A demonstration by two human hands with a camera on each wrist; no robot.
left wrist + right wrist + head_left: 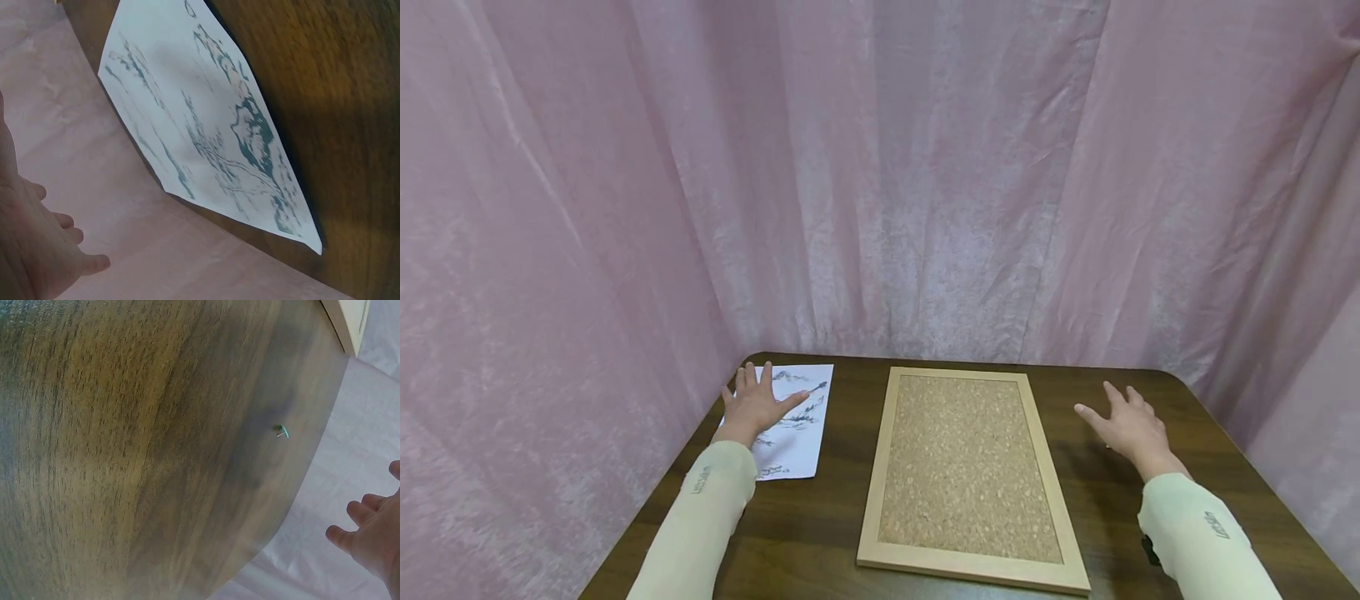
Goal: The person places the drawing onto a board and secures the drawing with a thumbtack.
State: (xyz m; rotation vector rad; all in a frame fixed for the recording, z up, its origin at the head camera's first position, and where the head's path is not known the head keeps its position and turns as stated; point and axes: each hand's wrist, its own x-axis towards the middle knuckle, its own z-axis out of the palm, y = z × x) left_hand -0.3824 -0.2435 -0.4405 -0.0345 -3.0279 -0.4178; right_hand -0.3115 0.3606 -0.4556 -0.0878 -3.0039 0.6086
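Note:
My left hand [752, 408], fingers spread, is over a white sheet of paper [805, 446] printed with a dark landscape drawing. In the left wrist view a gap shows between that hand and the paper [181, 125]. Over the right part of the table my right hand [1131, 429] is held with its fingers apart and nothing in them. A small pushpin-like thing with a pale green head [284, 432] lies on the wood near the right hand [375, 534]. Between the hands lies a cork board [970, 467] with a light wooden frame.
The brown wooden table [842, 533] has rounded far corners. Pink curtains [925, 183] hang behind it and along both sides. A corner of the board's frame [350, 325] shows at the top of the right wrist view.

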